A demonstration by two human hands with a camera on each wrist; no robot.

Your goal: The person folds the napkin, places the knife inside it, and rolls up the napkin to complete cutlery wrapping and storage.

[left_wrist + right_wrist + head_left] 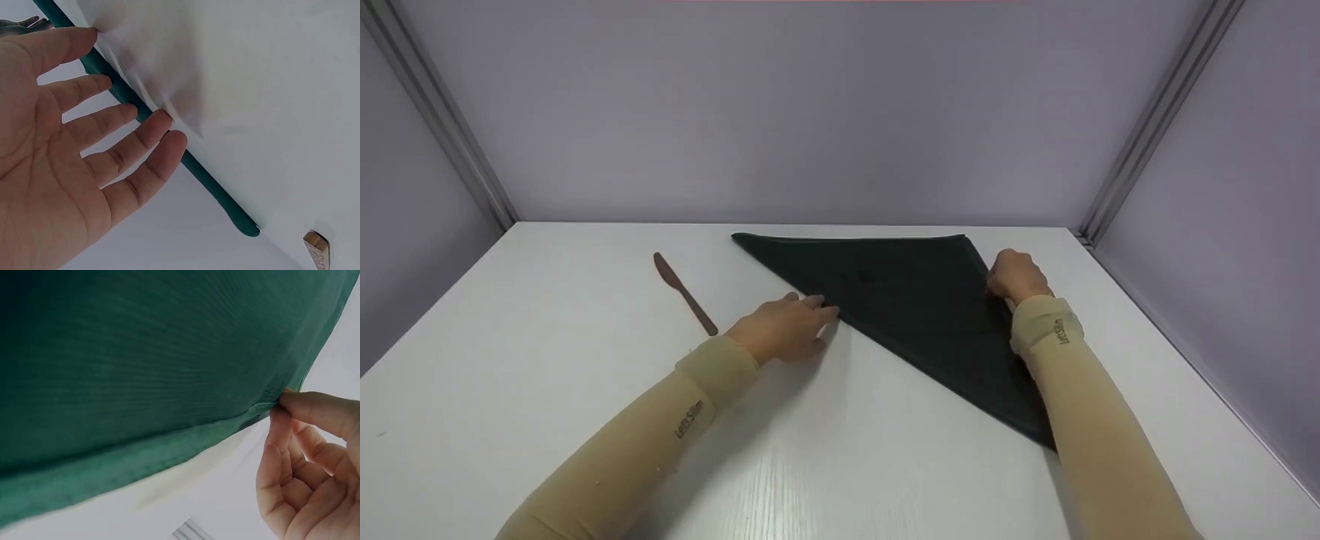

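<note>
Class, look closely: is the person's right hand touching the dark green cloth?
Touching. The right wrist view shows the right hand pinching the edge of the dark green cloth between thumb and forefinger.

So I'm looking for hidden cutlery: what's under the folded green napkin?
Only the white table shows around the napkin. The right hand pinches its edge, exposing just table; beneath the rest is covered. The one knife lies apart.

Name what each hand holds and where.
The right hand pinches the green napkin at its right edge. The left hand, fingers straight, holds nothing.
</note>
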